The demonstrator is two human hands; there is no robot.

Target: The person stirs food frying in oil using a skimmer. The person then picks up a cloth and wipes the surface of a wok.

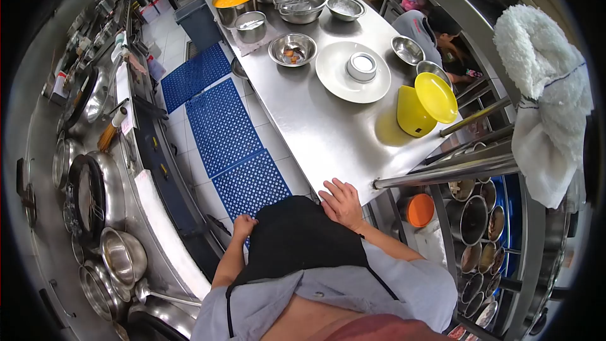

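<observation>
My right hand (342, 205) rests at the near edge of the steel table (297, 132), its fingers spread and nothing in it. At the left edge of my black apron (297, 233) is my left hand (245, 225), fingers curled closed; whatever they pinch, if anything, is hidden. Farther up the table stands a yellow kitchen scale (416, 112) with a round yellow pan (436, 98). Left of it lies a wide white plate (332, 82) bearing a small round container (362, 67) with a white top. A steel bowl (292, 50) beside it holds orange-brown pieces.
A pot of orange liquid (235, 3) and several steel bowls crowd the table's far end. Blue perforated mats (224, 126) cover the aisle floor. Woks (88, 196) line the left counter. On the right hangs a white towel (536, 50); a person (421, 28) bends beyond the table.
</observation>
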